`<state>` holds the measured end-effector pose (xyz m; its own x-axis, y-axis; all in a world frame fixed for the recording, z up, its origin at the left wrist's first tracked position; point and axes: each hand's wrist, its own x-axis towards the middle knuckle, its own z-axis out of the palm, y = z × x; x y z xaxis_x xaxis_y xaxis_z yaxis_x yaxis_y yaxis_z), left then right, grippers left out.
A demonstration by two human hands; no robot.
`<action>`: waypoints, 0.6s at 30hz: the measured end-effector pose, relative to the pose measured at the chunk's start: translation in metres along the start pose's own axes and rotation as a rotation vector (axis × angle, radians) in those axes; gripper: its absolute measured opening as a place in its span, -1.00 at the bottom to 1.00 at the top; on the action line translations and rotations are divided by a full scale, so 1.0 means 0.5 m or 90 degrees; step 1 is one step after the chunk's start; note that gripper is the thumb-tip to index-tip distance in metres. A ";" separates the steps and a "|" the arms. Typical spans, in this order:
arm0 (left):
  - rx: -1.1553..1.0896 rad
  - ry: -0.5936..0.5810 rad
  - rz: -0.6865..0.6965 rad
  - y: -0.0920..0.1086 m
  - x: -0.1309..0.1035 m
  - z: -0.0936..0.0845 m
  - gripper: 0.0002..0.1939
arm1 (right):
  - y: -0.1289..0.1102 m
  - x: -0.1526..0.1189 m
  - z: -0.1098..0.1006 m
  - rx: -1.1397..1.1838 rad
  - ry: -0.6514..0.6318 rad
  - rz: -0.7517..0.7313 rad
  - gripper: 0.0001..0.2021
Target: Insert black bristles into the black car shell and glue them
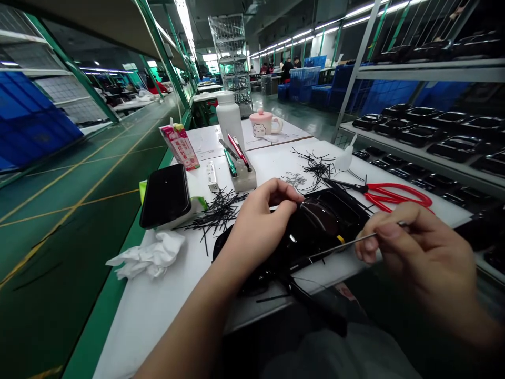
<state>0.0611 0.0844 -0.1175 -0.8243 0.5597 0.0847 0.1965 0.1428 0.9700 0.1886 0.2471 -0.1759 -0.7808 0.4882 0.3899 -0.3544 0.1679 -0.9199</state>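
Note:
A glossy black model car body (315,223) lies on the white table in front of me. My left hand (272,205) rests over its far left part, thumb and index finger pinched together at the roof edge; whatever is between the tips is too small to make out. My right hand (410,242), right of the body, is closed on a thin metal tool, whose shaft (347,245) points left along the near side of the body. A small yellow mark (340,239) shows beside the shaft. Below the body is a dark tool (311,300), partly in shadow.
Red-handled scissors (394,195) lie right of the body. Black strips (221,210) are piled at the left, more (319,166) behind. Also about: a phone (165,195), crumpled tissue (152,255), pen holder (243,179), white bottle (229,116), lidded mug (261,125), and racks of black shells (457,147).

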 end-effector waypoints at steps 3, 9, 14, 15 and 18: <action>0.004 0.005 0.004 0.001 0.000 -0.001 -0.83 | 0.000 -0.006 0.006 -0.026 -0.020 -0.026 -0.81; -0.011 0.001 0.012 -0.002 -0.001 -0.002 -0.85 | 0.009 -0.007 0.011 -0.051 -0.037 -0.053 -0.79; -0.021 0.000 0.011 -0.002 -0.001 -0.002 -0.83 | 0.010 -0.007 0.010 -0.050 -0.041 -0.057 -0.80; -0.023 0.000 0.012 -0.001 -0.002 -0.003 -0.83 | 0.009 -0.007 0.009 -0.049 -0.042 -0.056 -0.80; -0.029 -0.003 0.013 0.000 -0.002 -0.003 -0.83 | 0.008 -0.007 0.008 -0.050 -0.046 -0.052 -0.80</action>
<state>0.0611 0.0823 -0.1173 -0.8181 0.5657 0.1029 0.1878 0.0938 0.9777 0.1878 0.2424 -0.1807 -0.7872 0.4077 0.4628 -0.3787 0.2728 -0.8844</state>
